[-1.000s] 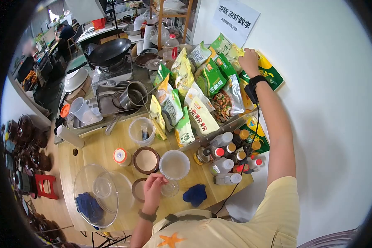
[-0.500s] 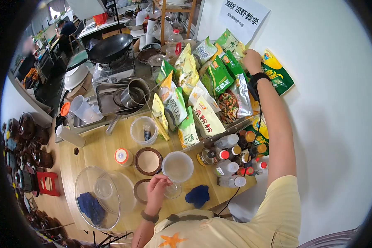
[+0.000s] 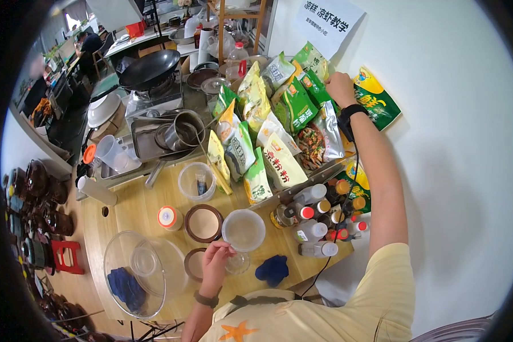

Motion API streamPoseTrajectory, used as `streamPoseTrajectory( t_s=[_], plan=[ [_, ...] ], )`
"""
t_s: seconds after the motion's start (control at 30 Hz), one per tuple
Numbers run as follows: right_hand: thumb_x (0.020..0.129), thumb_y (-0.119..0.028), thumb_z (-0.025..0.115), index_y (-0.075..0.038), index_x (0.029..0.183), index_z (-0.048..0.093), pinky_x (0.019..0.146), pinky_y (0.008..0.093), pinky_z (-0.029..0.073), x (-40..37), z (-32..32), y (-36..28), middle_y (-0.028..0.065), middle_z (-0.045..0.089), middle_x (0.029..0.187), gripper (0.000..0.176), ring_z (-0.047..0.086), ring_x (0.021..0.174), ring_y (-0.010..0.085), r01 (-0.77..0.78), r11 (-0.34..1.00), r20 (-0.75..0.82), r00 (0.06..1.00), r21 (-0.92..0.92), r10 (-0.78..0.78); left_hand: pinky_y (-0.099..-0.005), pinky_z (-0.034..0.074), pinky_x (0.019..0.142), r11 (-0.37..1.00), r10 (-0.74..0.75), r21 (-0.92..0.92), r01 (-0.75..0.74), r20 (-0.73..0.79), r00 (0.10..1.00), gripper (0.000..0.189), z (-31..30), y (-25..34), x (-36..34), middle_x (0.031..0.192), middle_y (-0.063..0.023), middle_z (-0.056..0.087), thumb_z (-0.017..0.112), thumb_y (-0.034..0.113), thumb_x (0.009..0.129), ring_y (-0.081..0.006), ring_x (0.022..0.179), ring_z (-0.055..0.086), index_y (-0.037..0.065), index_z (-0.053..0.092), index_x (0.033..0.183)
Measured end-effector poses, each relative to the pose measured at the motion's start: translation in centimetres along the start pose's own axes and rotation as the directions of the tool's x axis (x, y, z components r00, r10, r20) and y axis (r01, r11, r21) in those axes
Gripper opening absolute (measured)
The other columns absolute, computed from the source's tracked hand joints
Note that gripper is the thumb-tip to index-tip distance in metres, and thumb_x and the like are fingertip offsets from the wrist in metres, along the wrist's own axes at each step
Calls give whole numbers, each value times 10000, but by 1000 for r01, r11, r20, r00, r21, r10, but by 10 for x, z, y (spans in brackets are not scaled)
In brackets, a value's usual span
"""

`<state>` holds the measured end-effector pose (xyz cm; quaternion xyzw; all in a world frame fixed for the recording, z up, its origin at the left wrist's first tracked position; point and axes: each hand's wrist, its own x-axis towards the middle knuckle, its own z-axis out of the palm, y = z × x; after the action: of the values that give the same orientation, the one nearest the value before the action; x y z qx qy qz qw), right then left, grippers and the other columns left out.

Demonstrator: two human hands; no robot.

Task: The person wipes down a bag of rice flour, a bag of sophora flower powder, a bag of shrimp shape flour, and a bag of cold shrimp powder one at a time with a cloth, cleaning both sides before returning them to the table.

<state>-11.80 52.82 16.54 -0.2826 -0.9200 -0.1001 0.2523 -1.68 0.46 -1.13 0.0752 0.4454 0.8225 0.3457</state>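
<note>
My left hand (image 3: pixel 216 263) pinches the near rim of a round, translucent plastic bowl (image 3: pixel 243 229) above the wooden table (image 3: pixel 137 208). Below the bowl, close to my fingers, stands a small clear glass dish (image 3: pixel 237 263). At the back right, my right hand (image 3: pixel 341 90) is stretched out with its fingers closed at the edge of the upright food packets. A green packet (image 3: pixel 316 88) and a pale green packet (image 3: pixel 310 58) are closest to it. Its fingertips are partly hidden, so what they hold cannot be made out.
Bottles (image 3: pixel 310 232) crowd the table's right side, beside a dark blue cloth (image 3: pixel 272 270). A large clear bowl (image 3: pixel 108 273) with another cloth stands at front left. A black cable (image 3: pixel 352 179) hangs from my right wrist. A wok (image 3: pixel 150 69) sits on a stove at the back.
My right hand has shifted slightly left and down, closer to the green packets. The left hand keeps the plastic bowl in nearly the same place. The view has moved a little.
</note>
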Motion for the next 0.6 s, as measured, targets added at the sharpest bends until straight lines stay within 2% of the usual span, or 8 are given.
streamPoseTrajectory(
  t_s=[0.1,0.2,0.3,0.5,0.6],
  plan=[
    [667,-142,618,-103,763,722,715,411,497,-3,-1,-2,159,651,757,147,619,726,325,19,1000,-16,1000,0,-19,-272,441,763,1000,-7,-5,7,-3,1000,121,0,0,0,859,-42,575,432,76,921,-136,822,561,36,538,963],
    [644,-174,629,-96,723,717,683,398,504,0,-3,3,148,647,699,142,623,679,314,72,990,-1,997,119,-72,-274,444,767,1000,-5,0,5,-9,1000,123,-2,0,0,863,-43,576,431,76,921,-135,822,562,35,539,962],
    [617,-197,634,-82,690,709,643,371,512,4,1,7,141,641,659,155,624,633,310,-12,983,74,997,181,-1,-276,446,770,1000,-1,7,1,-25,1000,124,-4,-1,0,868,-43,578,432,77,921,-135,824,563,34,540,963],
    [603,-201,643,-54,642,688,624,351,518,7,-7,6,138,637,629,158,632,614,302,-41,976,197,980,216,-3,-279,447,771,1000,-4,7,4,-32,999,122,-6,-3,0,866,-41,576,432,78,920,-135,818,561,36,539,959],
    [602,-205,656,-37,698,675,662,356,515,7,-14,4,144,652,691,195,637,663,310,-53,979,302,953,197,-9,-275,446,771,1000,-8,4,9,-36,999,118,-5,-2,1,862,-42,574,433,78,919,-135,812,559,36,537,955]
  ],
)
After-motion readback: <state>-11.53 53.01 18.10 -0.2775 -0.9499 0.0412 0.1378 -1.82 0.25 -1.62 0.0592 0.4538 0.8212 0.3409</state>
